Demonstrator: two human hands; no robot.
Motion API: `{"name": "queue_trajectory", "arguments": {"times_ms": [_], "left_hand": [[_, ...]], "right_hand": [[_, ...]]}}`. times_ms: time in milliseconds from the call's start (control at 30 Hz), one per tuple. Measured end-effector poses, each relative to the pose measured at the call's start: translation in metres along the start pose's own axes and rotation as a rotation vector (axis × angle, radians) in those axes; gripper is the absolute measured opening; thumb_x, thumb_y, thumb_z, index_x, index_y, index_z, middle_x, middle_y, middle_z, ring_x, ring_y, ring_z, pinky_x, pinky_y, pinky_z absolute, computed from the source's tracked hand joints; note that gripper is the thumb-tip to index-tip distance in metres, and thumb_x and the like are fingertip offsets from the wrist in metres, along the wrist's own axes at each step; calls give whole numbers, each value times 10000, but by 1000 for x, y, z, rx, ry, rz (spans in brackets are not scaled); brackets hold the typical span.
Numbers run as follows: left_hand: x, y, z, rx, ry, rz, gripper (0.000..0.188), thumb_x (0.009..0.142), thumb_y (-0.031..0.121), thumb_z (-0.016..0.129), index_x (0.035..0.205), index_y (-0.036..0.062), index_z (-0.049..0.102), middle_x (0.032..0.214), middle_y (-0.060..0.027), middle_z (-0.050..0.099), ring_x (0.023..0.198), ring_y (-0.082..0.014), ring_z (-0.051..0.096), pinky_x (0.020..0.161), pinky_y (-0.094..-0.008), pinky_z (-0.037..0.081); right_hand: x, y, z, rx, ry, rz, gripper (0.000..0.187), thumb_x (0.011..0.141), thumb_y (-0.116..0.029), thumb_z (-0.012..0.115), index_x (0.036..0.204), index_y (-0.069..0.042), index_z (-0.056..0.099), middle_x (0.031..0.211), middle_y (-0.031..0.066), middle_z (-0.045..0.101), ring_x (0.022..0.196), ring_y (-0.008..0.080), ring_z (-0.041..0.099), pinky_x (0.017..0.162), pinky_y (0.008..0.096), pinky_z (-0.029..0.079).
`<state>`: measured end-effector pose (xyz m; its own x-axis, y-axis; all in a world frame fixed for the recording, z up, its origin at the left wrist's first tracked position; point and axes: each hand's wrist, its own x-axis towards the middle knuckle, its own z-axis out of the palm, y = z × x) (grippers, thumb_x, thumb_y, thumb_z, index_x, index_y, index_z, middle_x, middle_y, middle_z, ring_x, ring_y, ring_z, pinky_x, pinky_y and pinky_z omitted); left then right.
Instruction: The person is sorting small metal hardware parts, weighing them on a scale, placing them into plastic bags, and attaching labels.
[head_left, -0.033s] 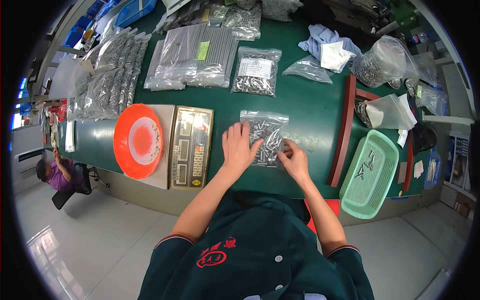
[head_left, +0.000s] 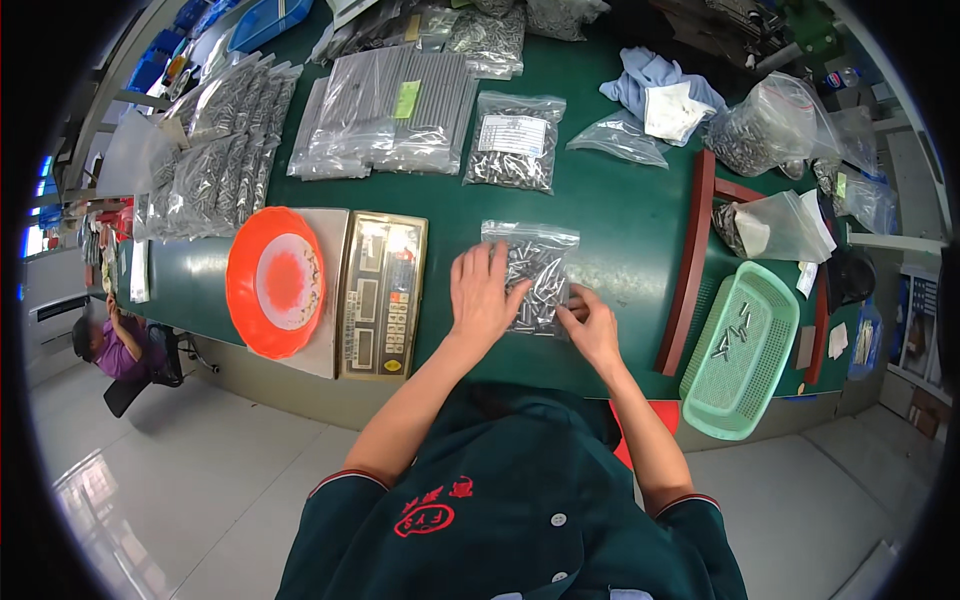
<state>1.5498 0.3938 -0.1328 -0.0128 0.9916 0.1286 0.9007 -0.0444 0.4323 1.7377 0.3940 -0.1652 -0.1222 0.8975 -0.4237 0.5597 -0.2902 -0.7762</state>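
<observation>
A clear zip bag point(head_left: 540, 285) of short metal pins lies flat on the green table in front of me. Over its left side rests my left hand point(head_left: 484, 296), open, the fingers stretched out and the thumb reaching across the pins. At the bag's lower right edge, my right hand point(head_left: 592, 322) has its fingers bent and its thumb against the plastic, holding that edge. Beyond it lies another filled bag point(head_left: 514, 165) with a white label.
Left of my hands stand a scale point(head_left: 383, 295) and a red-orange plate point(head_left: 243, 285). A green basket point(head_left: 745, 400) with several pins sits right, beside a dark red wooden frame point(head_left: 690, 260). Bagged rods point(head_left: 350, 100) and stacked bags point(head_left: 215, 185) lie farther back. A person point(head_left: 140, 345) sits far left.
</observation>
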Motion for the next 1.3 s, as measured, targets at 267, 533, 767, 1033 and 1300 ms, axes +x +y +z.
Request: {"name": "queue_trajectory", "arguments": {"times_ms": [267,533,767,1033,1300], "left_hand": [[1,24,54,-52,-221,102,709,814,415,541,1359,27,305,1442,-165,222,1350,-278,179,1076,-459,152],[9,19,61,-44,-283,86,696,829,464,506,1342,25,337,1430,-175,245,1344,-273,192,1080,-444,136],[12,20,63,-78,-256,99,681,822,447,526,1318,9,368,1412,-187,272,1320,-307,233,1062,-470,167],[6,24,55,-108,-231,78,706,808,420,551,1337,6,333,1423,-191,248,1328,-313,222,1059,-485,167],[0,25,67,-6,-222,182,664,794,386,549,1316,15,372,1405,-172,298,1313,-284,265,1062,-460,174]], "right_hand": [[-21,28,10,142,-20,4,321,788,-41,592,1102,19,560,901,131,643,716,168,629,668,283,504],[-68,20,-23,566,34,355,284,883,-97,534,1122,56,536,933,96,626,781,117,589,716,233,465],[-159,71,-67,1017,436,739,760,841,-689,286,1067,-7,532,814,57,584,705,160,545,636,271,423],[-162,105,-119,1317,722,623,792,740,-746,425,1041,-20,529,926,63,571,809,162,524,695,284,436],[-164,156,-133,1403,658,643,537,829,-539,505,1074,-63,549,914,90,639,715,185,610,616,300,509]]}}
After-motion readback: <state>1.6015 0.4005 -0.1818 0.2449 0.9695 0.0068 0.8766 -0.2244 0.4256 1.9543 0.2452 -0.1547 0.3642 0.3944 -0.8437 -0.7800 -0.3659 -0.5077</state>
